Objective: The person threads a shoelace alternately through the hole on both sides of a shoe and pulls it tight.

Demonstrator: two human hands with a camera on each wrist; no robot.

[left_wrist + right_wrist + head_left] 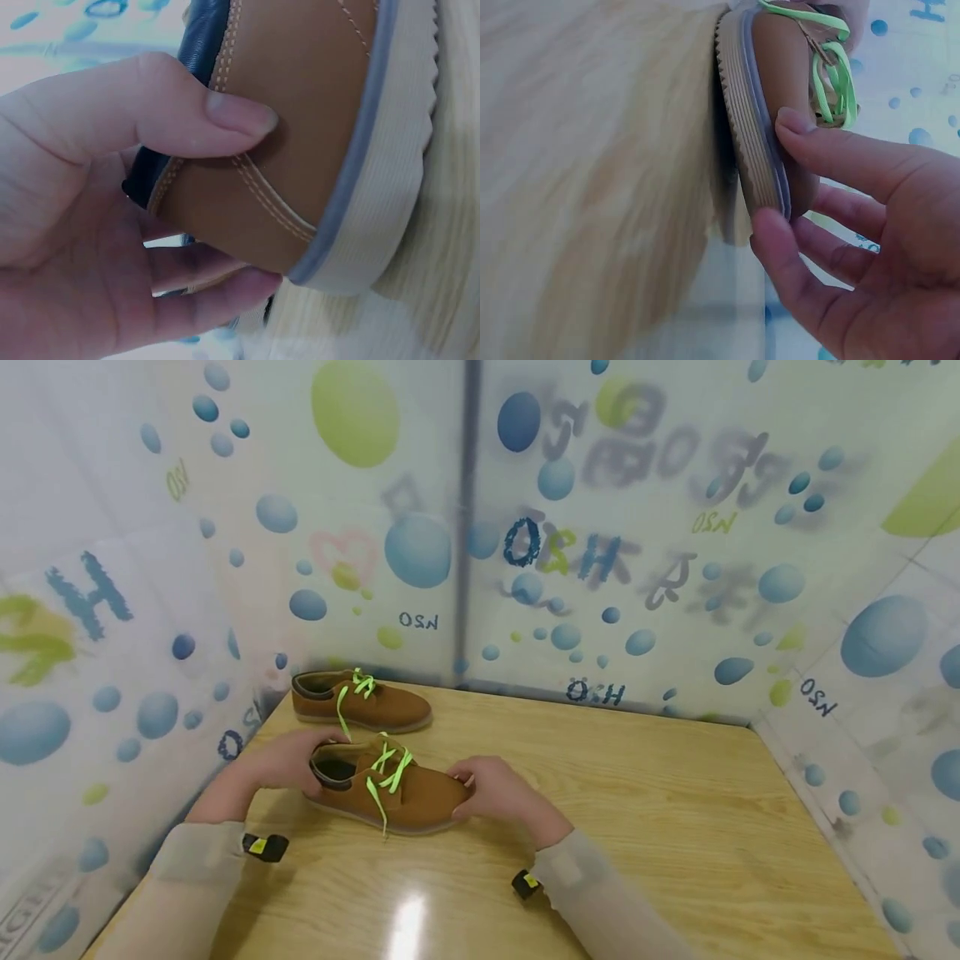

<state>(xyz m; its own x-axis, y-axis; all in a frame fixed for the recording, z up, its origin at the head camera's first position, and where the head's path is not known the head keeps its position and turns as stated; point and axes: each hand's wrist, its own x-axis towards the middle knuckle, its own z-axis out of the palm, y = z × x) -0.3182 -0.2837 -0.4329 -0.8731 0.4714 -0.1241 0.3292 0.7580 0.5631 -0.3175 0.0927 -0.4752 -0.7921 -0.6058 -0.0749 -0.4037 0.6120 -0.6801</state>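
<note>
A brown lace-up shoe [420, 793] with bright green laces [390, 764] lies sideways before me, toe to the right. My left hand [288, 766] grips its heel; in the left wrist view the thumb presses the brown side near the dark collar [206, 37]. At the toe, my right hand [498, 797] holds the shoe, thumb on the upper and a finger at the ribbed sole [754, 150]. A dark shadow shows under the toe; whether the sole fully touches the table I cannot tell. Just behind stands a matching shoe [382, 703], its toe also to the right.
The wooden table [637, 827] stretches away to the right and toward me. Printed walls with blue and green dots [525, 635] enclose its back and both sides. A dark wrist device [266, 847] sits at the left cuff, another device [527, 883] at the right.
</note>
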